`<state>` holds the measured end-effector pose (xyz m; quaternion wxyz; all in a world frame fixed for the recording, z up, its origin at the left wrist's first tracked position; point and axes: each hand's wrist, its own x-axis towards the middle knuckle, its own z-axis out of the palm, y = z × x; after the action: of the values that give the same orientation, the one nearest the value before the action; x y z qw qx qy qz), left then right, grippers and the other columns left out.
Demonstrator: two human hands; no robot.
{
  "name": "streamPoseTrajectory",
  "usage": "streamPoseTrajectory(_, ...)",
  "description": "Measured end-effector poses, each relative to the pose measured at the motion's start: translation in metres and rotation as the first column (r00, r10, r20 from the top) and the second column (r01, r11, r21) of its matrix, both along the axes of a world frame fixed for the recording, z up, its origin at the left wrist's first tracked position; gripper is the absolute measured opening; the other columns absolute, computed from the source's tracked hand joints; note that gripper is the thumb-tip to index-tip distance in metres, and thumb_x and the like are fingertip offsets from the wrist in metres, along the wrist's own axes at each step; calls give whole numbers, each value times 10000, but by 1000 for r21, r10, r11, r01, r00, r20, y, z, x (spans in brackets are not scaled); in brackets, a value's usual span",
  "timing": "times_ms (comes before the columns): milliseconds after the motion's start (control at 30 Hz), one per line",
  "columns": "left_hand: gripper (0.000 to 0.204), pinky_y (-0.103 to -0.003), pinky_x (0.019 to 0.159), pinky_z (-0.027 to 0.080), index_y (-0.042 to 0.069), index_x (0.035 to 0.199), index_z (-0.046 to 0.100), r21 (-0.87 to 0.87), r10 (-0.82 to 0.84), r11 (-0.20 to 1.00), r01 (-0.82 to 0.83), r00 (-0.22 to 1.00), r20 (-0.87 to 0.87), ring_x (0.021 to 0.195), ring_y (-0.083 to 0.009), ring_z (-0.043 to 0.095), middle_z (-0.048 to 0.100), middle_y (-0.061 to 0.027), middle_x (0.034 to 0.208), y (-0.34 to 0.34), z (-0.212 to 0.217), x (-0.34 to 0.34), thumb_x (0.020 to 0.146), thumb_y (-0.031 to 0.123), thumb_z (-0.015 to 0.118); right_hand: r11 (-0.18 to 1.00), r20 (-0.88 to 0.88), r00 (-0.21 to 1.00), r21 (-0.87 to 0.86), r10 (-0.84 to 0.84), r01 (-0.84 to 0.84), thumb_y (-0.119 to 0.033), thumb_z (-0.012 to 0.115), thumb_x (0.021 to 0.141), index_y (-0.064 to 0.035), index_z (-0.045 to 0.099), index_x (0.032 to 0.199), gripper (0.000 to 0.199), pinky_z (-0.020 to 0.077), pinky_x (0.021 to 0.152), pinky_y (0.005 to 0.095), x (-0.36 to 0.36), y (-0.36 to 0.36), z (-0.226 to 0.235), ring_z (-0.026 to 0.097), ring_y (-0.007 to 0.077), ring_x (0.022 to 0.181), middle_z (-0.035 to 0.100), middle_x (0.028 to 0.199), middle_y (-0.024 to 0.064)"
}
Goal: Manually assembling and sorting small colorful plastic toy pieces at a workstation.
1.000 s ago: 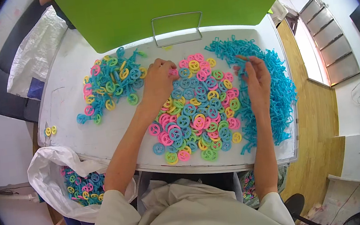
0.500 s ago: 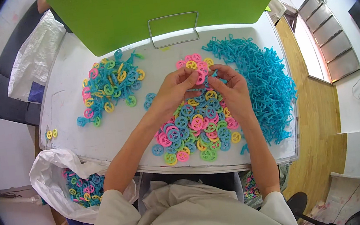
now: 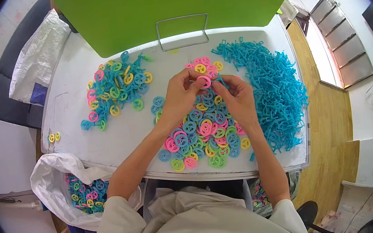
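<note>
My left hand point(image 3: 182, 94) pinches a pink plastic wheel point(image 3: 204, 82) by its rim, above the table. Close against it, my right hand point(image 3: 238, 97) grips a small blue plastic piece point(image 3: 220, 81) between thumb and fingers. The two parts meet or nearly meet; whether they are joined I cannot tell. Below both hands spreads a heap of pink, blue, green and yellow wheels point(image 3: 190, 127). To the right lies a big pile of blue plastic pieces point(image 3: 279, 99). Wheels with blue pieces attached form another pile point(image 3: 119, 87) on the left.
A white table point(image 3: 120, 142) carries the piles. At its far side stands a green panel point(image 3: 174, 7) with a wire frame point(image 3: 183, 31) before it. An open white sack point(image 3: 46, 178) of colourful parts sits at the lower left. Two small wheels point(image 3: 54, 137) lie near the left edge.
The pink wheel has turned in my left fingers and now shows at a different tilt. My right hand has shifted slightly left and down, with its blue piece close to the wheel.
</note>
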<state>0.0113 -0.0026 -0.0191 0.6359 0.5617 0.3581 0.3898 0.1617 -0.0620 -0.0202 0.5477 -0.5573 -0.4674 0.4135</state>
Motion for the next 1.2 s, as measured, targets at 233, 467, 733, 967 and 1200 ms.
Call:
streamPoseTrajectory(233, 54, -268, 689, 532, -35, 924, 570, 95, 123, 988, -123, 992, 7, 779, -124, 617, 632, -73, 857, -5, -3, 6, 911, 9, 542, 998, 5, 999, -42, -46, 46, -82, 634, 882, 15, 639, 1031, 178, 475, 691, 212, -7, -3, 0, 613, 76, 785, 670, 856, 41)
streamPoseTrajectory(467, 57, -278, 698, 527, -35, 910, 561, 488, 266, 846, -215, 963, -37, 775, -154, 630, 640, -100, 860, -15, -4, 12, 868, -67, 540, 999, -75, 997, -32, -24, 21, -79, 628, 883, 3, 640, 1015, 156, 465, 681, 203, -5, -1, -1, 608, 75, 770, 669, 845, 36)
streamPoseTrajectory(733, 114, -274, 708, 525, -19, 921, 579, 643, 245, 752, -146, 967, -68, 799, -171, 639, 628, -101, 836, -9, -5, 9, 844, -94, 542, 990, -260, 963, -99, 69, -98, -115, 627, 892, -20, 623, 1064, 197, 461, 651, 195, 4, 0, 5, 601, 60, 765, 662, 830, 26)
streamPoseTrajectory(967, 143, -262, 729, 533, -20, 1038, 604, 186, 82, 979, -79, 997, -10, 842, -120, 623, 652, -87, 955, -1, 1, 2, 931, 60, 551, 993, -117, 993, 120, -8, 22, -51, 669, 849, -5, 618, 1105, 265, 432, 606, 162, -7, -5, 16, 575, 33, 735, 644, 798, 4)
streamPoseTrajectory(1200, 166, -263, 751, 545, -46, 1044, 622, 189, 102, 974, -122, 989, 110, 834, -126, 634, 665, -87, 929, -9, 3, 9, 912, 27, 553, 994, 58, 993, 44, -102, 100, -64, 704, 824, 4, 691, 1000, 189, 439, 577, 178, 0, -3, 12, 562, 20, 690, 656, 778, 3)
